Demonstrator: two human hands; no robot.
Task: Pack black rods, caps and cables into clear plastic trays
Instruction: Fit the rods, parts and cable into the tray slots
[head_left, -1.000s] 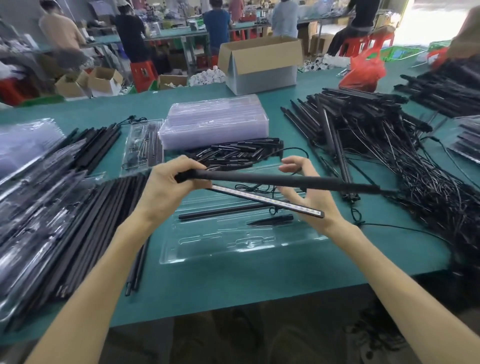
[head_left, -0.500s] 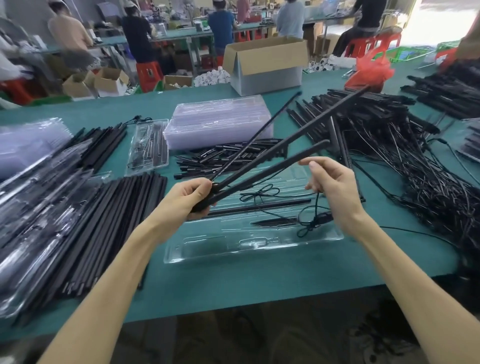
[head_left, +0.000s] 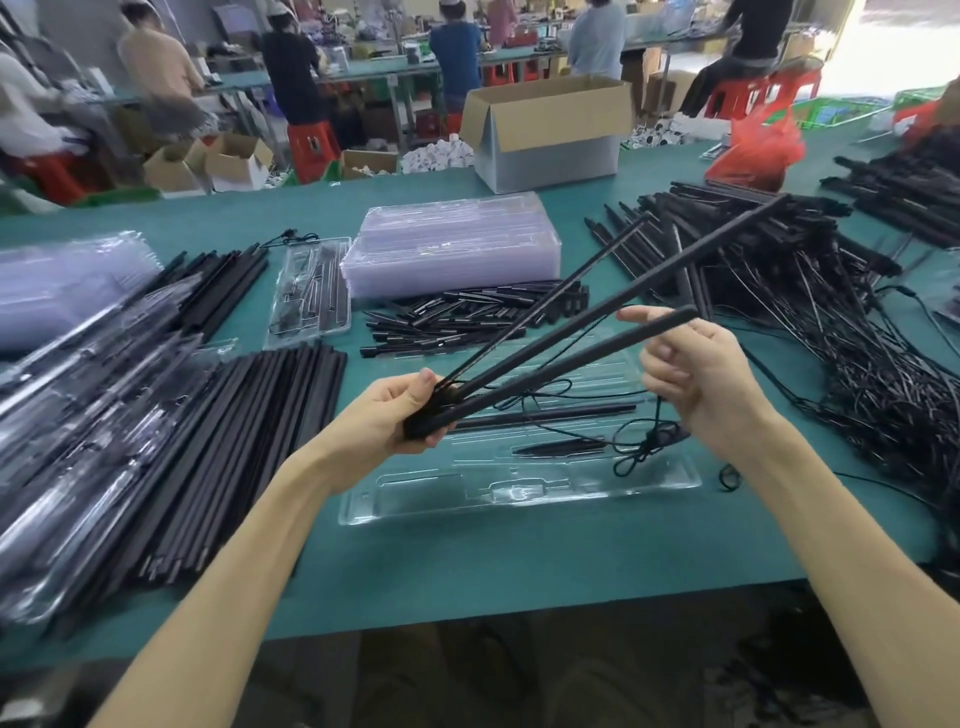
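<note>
My left hand (head_left: 400, 410) grips the near ends of three black rods (head_left: 597, 332), which fan out up and to the right above the table. My right hand (head_left: 701, 384) hovers by the tip of the lowest rod with its fingers curled. A thin black cable (head_left: 658, 415) runs taut from that hand down to a coiled bundle. Below both hands lies a clear plastic tray (head_left: 519, 493). One black rod (head_left: 545, 418) and a black cap (head_left: 561, 447) sit in the tray's slots.
A stack of clear trays (head_left: 452, 244) stands behind a pile of black caps (head_left: 467, 317). Loose rods (head_left: 249, 431) and packed trays lie at the left. Tangled rods with cables (head_left: 831, 322) cover the right. A cardboard box (head_left: 550, 135) sits at the back, with people working beyond it.
A second ago both hands held the rods level. My left hand has since swung them to point up and right, fanned apart. My right hand let go of the rods and now has the cable.
</note>
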